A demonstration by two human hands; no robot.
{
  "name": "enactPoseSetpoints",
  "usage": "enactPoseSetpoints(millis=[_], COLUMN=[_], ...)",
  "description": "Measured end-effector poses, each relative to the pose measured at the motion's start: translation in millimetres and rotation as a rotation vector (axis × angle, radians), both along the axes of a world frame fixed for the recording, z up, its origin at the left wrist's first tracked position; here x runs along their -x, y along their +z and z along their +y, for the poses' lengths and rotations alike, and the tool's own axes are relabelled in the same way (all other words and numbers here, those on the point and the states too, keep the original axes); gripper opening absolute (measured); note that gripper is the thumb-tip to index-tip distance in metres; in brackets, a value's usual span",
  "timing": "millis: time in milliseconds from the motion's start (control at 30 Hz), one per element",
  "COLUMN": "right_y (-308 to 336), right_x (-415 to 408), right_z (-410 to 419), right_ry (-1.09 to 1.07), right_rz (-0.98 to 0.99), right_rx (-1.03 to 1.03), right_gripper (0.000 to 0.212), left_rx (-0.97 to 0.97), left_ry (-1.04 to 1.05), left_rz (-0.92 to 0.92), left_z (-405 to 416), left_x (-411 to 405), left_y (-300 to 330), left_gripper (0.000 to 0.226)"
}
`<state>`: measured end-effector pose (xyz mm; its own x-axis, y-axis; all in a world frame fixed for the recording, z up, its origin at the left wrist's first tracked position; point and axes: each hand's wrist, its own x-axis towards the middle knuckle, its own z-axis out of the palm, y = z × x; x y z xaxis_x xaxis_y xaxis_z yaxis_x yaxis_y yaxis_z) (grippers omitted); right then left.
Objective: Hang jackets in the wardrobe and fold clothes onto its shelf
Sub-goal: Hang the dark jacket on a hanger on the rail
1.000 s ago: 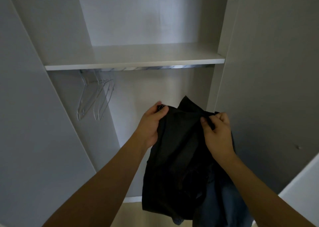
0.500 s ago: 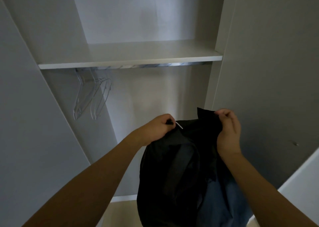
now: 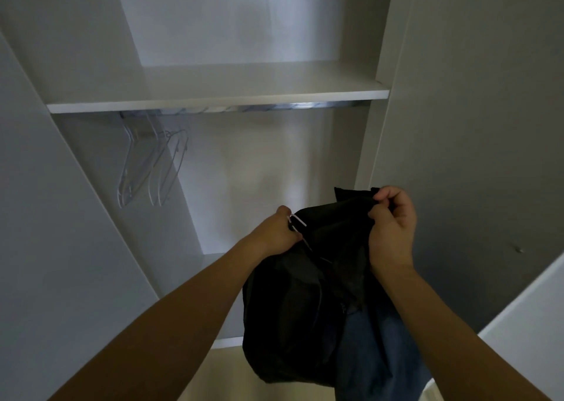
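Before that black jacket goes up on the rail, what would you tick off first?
1. Left hand grips black jacket and a white hanger: ok.
2. Right hand pinches the jacket's top edge: ok.
3. Hanger seated inside both shoulders: cannot tell.
4. Free stretch on the rail right of the clear hangers: ok.
5. Blue garment hanging behind the jacket, separate from it: cannot tell.

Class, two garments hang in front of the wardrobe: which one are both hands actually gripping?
The black jacket: the left hand and right hand pinch its top edge. The blue garment merely hangs behind it, under the right forearm.
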<state>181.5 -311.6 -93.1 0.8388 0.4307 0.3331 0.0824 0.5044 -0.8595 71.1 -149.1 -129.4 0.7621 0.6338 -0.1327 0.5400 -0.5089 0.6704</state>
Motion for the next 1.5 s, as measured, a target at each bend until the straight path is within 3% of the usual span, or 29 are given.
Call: enactPoseSetpoints(millis=[133,467,567,667,800,900,933,1033,1233,1400,1500], right_y=[5.3,12.3,13.0,14.3,12.1,18.3,22.8,36.7,52.5,56.5,61.4], right_x=[2.4,4.5,-0.5,-14.9,-36.4,-44.5,-44.1,-34.1,-20.2,-11.5,-14.1], right_z=[2.3,-0.3,-6.1,-8.4,-1.1,5.4,8.7,20.2,43.2,53.4,56.0], right_ry=[0.026,0.012,0.013,0.007,-0.021,0.16,0.258,0.425,0.239,0.06,-0.04], right_rz=[0.026,0.019,-0.027,-0.096,-0.325,-0.458,-0.486,-0.588,-0.592,-0.486,-0.408], right_rx=[0.004,0.034,0.063,0.258,0.78,1.003,1.043,1.024,0.776,0.722,0.579], right_gripper=[0.039,0.039,0.039,0.039,0.022,0.052,0.051,0.007,0.025,0.033,0.029], left_rx=[0.001,-0.32,-0.453,-0.464,-0.438,-0.455,-0.462,-0.493,-0.496,-0.22,-0.103], left_ry=[0.005,-0.022,-0.078,-0.096,-0.194,-0.293,-0.328,-0.404,-0.457,-0.248,-0.131], left_rz=[0.024,0.15,0.087,-0.185,-0.435,-0.498,-0.514,-0.564,-0.588,-0.57,-0.558], left_z=[13.7,28.7,28.3,24.5,11.5,0.4,-3.9,-17.5,-24.8,-9.3,7.4], left_x=[-11.9,-48.6,-52.1,-51.9,-46.5,-39.2,-37.0,-32.4,-22.8,-6.9,9.4], left_y=[-7.9,-27.9,-26.8,-11.2,31.6,60.2,69.3,95.6,134.7,144.5,142.4], left_gripper=[0.073,0.031,0.015,0.009,0.01,0.009,0.008,0.006,0.006,0.023,0.022])
